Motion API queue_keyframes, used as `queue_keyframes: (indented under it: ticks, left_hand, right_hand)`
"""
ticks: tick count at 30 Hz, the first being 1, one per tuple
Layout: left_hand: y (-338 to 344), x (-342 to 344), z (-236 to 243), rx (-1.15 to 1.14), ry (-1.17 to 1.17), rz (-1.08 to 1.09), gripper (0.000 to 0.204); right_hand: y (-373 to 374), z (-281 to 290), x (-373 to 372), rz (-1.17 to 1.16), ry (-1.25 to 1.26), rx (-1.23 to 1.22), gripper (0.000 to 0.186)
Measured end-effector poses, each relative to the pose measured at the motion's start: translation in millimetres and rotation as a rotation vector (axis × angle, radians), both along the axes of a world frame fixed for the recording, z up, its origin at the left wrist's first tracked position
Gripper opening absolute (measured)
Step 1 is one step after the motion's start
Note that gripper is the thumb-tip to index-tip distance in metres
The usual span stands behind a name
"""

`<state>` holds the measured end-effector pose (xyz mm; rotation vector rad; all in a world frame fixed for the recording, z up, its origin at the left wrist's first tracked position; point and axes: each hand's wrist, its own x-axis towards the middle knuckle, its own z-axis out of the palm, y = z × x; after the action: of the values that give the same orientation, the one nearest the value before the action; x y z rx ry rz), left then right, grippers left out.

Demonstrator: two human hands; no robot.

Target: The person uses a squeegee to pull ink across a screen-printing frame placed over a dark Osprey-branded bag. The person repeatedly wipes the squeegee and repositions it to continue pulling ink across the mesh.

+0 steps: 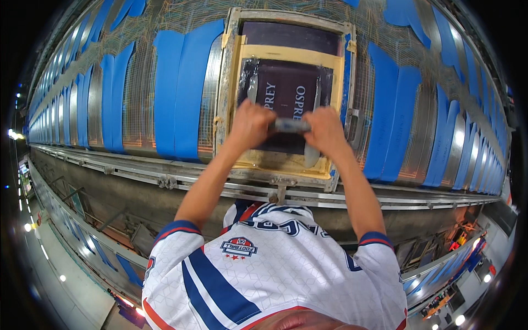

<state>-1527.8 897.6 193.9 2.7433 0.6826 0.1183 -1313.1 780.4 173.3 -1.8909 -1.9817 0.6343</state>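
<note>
Presently both hands are gripping a grey squeegee handle [291,125] held crosswise over a wooden-framed printing screen [231,82]. Left hand [250,125] is closing its fingers fully around the handle's end at nine o'clock; right hand [325,129] is wrapping the end at three o'clock. Handle is lying across the dark mesh panel [289,91] (lettering showing through), near its lower part. Blue fabric pieces [179,88] are lying along the long table [137,165] at nine and three o'clock of the frame.
</note>
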Motion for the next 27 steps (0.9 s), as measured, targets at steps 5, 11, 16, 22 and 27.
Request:
queue_keyframes:
  ticks: [5, 11, 16, 22, 27]
  left_hand:
    - [-27, -15, 9, -0.076, 0.083, 0.0, 0.026]
    - [109, 72, 0, -0.008, 0.043, -0.063, 0.031]
    - [150, 96, -15, 0.071, -0.022, -0.035, 0.031]
    - [21, 16, -4, -0.001, -0.046, -0.006, 0.026]
    - [-48, -28, 7, -0.137, 0.012, 0.015, 0.024]
  right_hand:
    - [-33, 7, -15, 0.014, 0.051, -0.036, 0.03]
    - [99, 2, 71, -0.054, 0.025, -0.081, 0.026]
    - [139, -8, 89, -0.154, 0.06, -0.101, 0.026]
    - [19, -1, 13, -0.013, -0.057, -0.113, 0.028]
    - [-47, 7, -25, 0.013, 0.11, -0.066, 0.026]
